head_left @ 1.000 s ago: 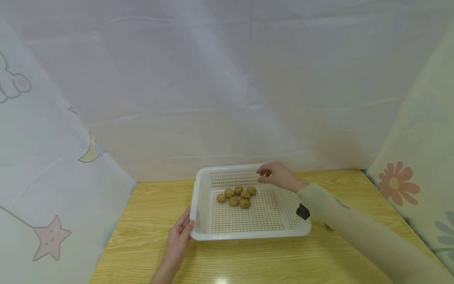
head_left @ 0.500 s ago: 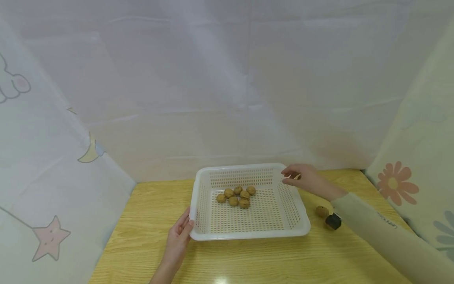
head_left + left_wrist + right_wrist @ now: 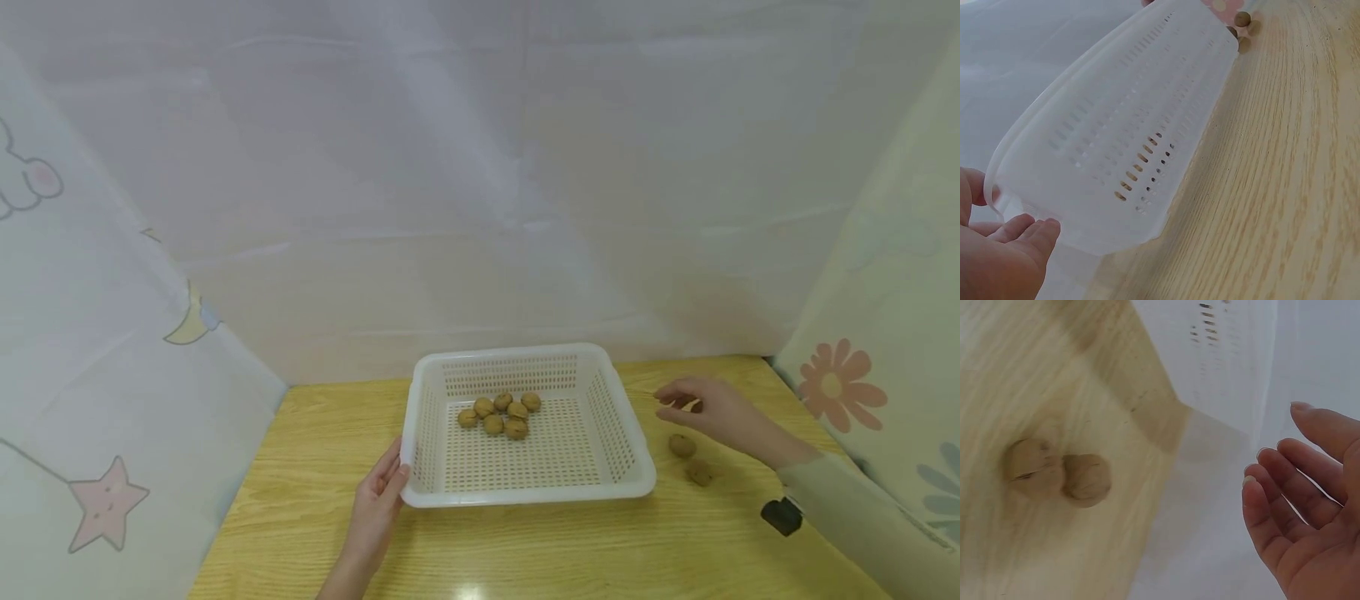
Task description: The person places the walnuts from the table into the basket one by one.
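Observation:
A white plastic basket (image 3: 528, 500) with slotted walls stands on the wooden table. Several walnuts (image 3: 516, 428) are clustered on its floor, toward the back left. My left hand (image 3: 372, 508) grips the basket's left rim, thumb on top; in the left wrist view its fingers (image 3: 1038, 234) lie against the outer wall. To the right of the basket, my right hand (image 3: 723, 417) hovers with loosely bent fingers and holds nothing. Two more walnuts lie side by side on the table, one walnut (image 3: 682, 445) just below the right fingertips and another walnut (image 3: 700, 473) nearer to me.
The wooden table (image 3: 525, 554) ends at a pale cloth backdrop (image 3: 480, 208) behind the basket. Printed cloth walls rise at both sides, with a star (image 3: 110, 504) on the left and a flower (image 3: 842, 385) on the right. A small black object (image 3: 782, 517) sits at my right sleeve.
My right hand has moved right, from over the basket to beyond its right side, uncovering two walnuts on the table. The left hand, basket and walnuts inside have stayed put.

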Motion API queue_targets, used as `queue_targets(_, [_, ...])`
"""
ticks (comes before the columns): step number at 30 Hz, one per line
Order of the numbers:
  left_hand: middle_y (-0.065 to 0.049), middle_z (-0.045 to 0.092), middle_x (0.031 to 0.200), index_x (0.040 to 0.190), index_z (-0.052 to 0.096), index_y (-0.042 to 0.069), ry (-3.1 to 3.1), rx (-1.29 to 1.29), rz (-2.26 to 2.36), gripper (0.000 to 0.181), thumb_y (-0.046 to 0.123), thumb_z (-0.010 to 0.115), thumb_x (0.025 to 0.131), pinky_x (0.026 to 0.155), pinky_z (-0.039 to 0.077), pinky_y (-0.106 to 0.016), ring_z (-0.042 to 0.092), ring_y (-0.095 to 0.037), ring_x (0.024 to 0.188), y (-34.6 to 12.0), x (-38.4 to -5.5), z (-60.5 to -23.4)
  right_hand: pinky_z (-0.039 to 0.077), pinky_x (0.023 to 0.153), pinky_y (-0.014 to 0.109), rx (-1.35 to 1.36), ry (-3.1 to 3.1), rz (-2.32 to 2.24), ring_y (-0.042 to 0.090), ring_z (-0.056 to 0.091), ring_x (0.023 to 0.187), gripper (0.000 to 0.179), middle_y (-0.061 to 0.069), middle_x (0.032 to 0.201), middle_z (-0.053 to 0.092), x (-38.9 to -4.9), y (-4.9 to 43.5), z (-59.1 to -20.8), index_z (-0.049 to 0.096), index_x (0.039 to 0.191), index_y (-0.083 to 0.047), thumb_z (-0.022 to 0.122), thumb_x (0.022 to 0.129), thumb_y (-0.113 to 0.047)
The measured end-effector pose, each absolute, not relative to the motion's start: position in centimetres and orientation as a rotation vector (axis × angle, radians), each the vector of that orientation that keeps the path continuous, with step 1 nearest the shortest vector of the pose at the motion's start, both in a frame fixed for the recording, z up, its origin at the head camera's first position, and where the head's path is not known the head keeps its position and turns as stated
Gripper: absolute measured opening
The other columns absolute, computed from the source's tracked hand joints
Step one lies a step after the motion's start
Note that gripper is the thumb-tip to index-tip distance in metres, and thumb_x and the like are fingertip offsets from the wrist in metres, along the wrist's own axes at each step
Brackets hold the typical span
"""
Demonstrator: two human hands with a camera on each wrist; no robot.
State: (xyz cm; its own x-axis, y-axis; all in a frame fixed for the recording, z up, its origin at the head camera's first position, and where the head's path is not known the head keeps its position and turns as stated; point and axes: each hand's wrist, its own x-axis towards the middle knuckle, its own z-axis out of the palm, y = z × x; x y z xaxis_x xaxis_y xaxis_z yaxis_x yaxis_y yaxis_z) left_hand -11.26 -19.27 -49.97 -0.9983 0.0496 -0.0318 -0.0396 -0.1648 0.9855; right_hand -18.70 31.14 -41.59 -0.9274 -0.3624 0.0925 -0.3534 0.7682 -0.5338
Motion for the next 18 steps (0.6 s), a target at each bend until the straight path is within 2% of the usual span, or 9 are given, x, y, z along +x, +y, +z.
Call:
queue_targets(10, [-0.020, 0.035, 0.164, 0.162, 0.029, 0.000, 1.995, 0.045, 2.367, 0.060, 0.019, 0.053, 0.110, 0.111, 0.046, -0.030, 0.049, -0.018, 0.141, -19.3, -11.4, -50.2, 0.057, 0.071, 0.025, -0.546, 2.873, -0.865, -0.002, 0.061, 0.088, 0.025, -0.002, 0.106, 0.074, -16.0, 34.0, -45.7, 0.077, 0.115, -0.009, 0.075, 0.098, -0.026])
queue_targets(14, [-0.020, 0.035, 0.164, 0.162, 0.029, 0.000, 1.998, 0.049, 2.365, 0.060, 0.019, 0.053, 0.110, 0.111, 0.046, -0.031, 0.051, -0.017, 0.140, -19.3, -11.4, -50.2, 0.056, 0.068, 0.025, -0.549, 2.900, -0.875, -0.003, 0.060, 0.086, 0.025, 0.002, 0.108, 0.075, -15.1, 34.9, -47.2, 0.076, 0.114, -0.007, 0.078, 0.095, -0.022])
queue_targets(18, [-0.020, 0.035, 0.164, 0.162, 0.028, 0.000, 1.999, 0.045, 2.361, 0.060, 0.019, 0.053, 0.110, 0.111, 0.046, -0.030, 0.052, -0.015, 0.139, -19.4, -11.3, -50.3, 0.056, 0.067, 0.025, -0.497, 2.918, -0.837, -0.001, 0.061, 0.085, 0.026, 0.005, 0.110, 0.074, -14.7, 35.7, -48.1, 0.076, 0.114, -0.008, 0.079, 0.094, -0.025])
